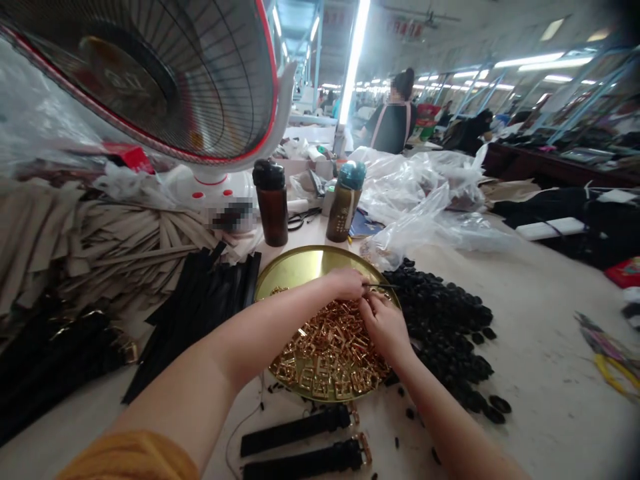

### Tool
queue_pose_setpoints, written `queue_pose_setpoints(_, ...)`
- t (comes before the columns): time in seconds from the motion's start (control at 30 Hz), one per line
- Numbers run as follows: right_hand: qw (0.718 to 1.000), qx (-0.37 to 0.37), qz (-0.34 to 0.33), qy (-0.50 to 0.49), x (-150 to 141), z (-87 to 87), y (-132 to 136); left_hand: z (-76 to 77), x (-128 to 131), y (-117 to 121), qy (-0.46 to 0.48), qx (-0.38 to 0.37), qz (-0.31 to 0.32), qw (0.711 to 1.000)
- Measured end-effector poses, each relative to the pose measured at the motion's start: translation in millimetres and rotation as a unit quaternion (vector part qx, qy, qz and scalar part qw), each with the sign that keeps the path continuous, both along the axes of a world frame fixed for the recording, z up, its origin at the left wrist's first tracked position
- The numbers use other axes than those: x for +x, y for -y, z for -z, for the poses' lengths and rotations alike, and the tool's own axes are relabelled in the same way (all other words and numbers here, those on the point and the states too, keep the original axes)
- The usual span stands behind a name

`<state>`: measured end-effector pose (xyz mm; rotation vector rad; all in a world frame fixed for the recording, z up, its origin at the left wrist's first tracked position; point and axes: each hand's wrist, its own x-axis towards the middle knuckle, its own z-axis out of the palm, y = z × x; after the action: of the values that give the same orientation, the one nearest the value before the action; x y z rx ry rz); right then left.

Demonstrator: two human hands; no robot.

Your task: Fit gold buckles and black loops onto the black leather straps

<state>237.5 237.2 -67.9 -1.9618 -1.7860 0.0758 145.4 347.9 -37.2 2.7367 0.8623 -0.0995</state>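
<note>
Over the right side of a round gold tray (295, 257), my left hand (350, 283) and my right hand (385, 325) meet, with fingers closed. From the fingertips a thin dark strip (381, 285) sticks out to the right; which hand grips it, and what else they hold, is hidden. Beneath them the tray bears a heap of gold metal buckles (325, 340). To the right of the tray spreads a pile of small black loops (445, 313). Two black straps with gold buckles (300, 430) lie in front of the tray.
Black strips (195, 300) and beige strips (125, 247) are heaped at left, below a large fan (150, 80). A dark bottle (271, 203) and an olive bottle (345, 203) stand behind the tray. Clear plastic bags (425, 200) lie behind; yellow-handled pliers (613, 363) rest far right.
</note>
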Motion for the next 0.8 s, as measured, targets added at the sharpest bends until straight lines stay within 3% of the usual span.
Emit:
queue_pose_setpoints(0.3, 0.999, 0.014, -0.035, -0.009, -38, -8.9, 20, -14.9, -48, 31, -0.011, 0.032, 0.008, 0.999)
queue_pose_setpoints(0.8, 0.989, 0.031, -0.145, 0.001, -80, -35.5, 59, -37.5, -118, 93, -0.015, 0.116, -0.04, 0.992)
